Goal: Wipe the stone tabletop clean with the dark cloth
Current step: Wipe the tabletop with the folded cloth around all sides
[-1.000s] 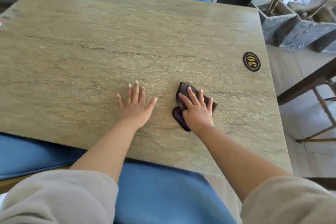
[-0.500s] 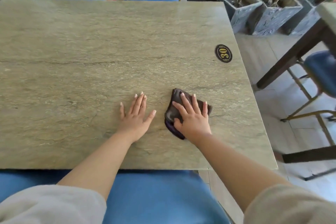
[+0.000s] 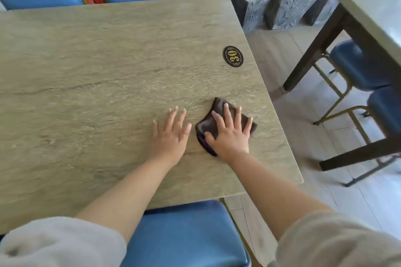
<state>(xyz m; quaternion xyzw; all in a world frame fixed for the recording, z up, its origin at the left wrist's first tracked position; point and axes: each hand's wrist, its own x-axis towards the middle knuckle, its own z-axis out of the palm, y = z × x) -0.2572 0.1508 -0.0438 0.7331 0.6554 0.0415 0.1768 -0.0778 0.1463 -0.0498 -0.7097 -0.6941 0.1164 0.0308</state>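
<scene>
— Where was the cloth (image 3: pixel 225 124)?
— Right of centre on the desk (image 3: pixel 104 67), pressed flat under the right hand (image 3: pixel 231 136), fingers (image 3: pixel 226 112) straight and spread.
— And the left hand (image 3: pixel 171 134)?
— Just beside it, fingers apart, flat on the stone.

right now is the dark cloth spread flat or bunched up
Bunched up: the dark cloth sits folded into a small wad under the right hand.

The right hand (image 3: pixel 231 136) presses flat on the cloth (image 3: pixel 219 112) near the tabletop's (image 3: pixel 97 67) right edge. The left hand (image 3: pixel 171 136) lies flat on the stone just beside it. A "30" plaque (image 3: pixel 233 56) sits farther back.
</scene>
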